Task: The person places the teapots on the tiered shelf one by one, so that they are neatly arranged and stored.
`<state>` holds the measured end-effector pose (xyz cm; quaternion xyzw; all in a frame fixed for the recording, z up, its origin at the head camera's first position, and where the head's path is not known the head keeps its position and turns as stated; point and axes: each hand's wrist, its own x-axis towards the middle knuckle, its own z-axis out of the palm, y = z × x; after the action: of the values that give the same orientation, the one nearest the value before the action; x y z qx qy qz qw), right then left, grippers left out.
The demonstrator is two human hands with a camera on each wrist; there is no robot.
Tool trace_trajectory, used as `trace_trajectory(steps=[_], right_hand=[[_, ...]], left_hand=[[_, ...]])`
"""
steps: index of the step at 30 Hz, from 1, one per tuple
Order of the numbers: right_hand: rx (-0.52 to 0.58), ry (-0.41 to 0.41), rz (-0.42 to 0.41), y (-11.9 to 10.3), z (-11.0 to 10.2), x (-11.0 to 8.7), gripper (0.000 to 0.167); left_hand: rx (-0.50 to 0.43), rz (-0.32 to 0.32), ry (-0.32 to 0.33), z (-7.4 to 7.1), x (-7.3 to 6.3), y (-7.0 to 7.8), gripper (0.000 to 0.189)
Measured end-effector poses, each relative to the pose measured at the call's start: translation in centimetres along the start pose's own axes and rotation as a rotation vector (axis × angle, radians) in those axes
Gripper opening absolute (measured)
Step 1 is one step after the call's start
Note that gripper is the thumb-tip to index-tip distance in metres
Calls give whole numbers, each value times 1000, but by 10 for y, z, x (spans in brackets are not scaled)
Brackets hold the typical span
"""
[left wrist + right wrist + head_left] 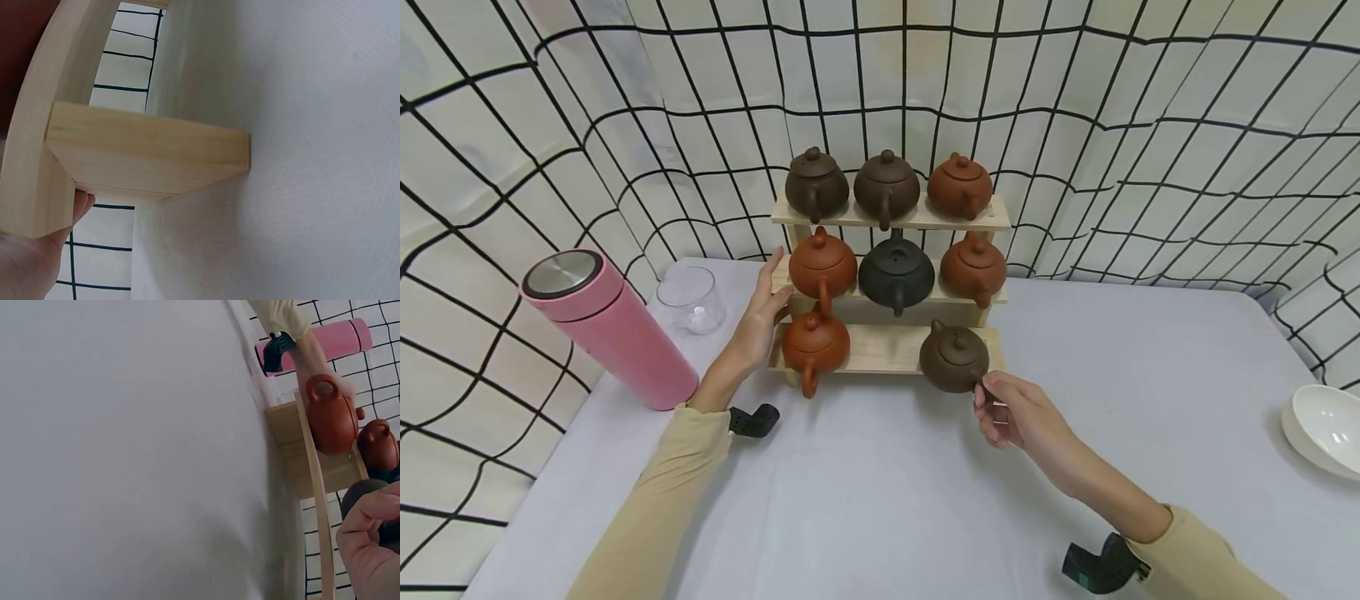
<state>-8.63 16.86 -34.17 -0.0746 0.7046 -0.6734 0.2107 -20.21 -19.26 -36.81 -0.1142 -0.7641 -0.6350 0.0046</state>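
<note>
My right hand point(1018, 412) pinches the handle of a dark brown teapot point(953, 358) at the right end of the bottom shelf. Whether its base touches the shelf is hard to tell. In the right wrist view, the fingers point(369, 515) partly cover this teapot. My left hand point(756, 321) lies against the left side of the tiered wooden stand point(883, 348), its fingers extended. In the left wrist view, the stand's end point(144, 144) hides part of that hand. An orange-brown teapot point(816, 342) sits at the bottom shelf's left, beside the left hand.
Brown, black and orange-brown teapots fill the middle and top shelves, including a black teapot point(897, 273). A pink flask point(625, 333) and clear glass point(691, 300) stand left. A white bowl point(1326, 429) is far right. Black wire grid point(1075, 125) encloses the table's back and sides.
</note>
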Motion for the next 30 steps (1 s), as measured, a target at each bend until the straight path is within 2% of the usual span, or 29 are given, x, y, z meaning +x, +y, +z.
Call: trace_trajectory(steps=[6,9,19,22,25,27,30], right_hand=[[75,23,69,2,10,13,31],[72,36,86,2,14,16,31],[11,-3,49,5,22,28,41],[16,-35,44,8,20,26,43],[-20,-30,26,7,18,20,44],[-63,-15,8,5,15,14,41],[-156,-11,-40,0,8,4,32]], left_hand=[[-30,2,-2,2,-3,-1,66],[-18,-1,-6,2,-2,0,66],[9,-2,-21,3,4,0,66],[20,-1,-19,3,5,-1,65],[19,-12,-25,-1,4,-1,65],[80,-26,-35,-6,2,4,66],[245,-52,-42,-16,-5,16,66]])
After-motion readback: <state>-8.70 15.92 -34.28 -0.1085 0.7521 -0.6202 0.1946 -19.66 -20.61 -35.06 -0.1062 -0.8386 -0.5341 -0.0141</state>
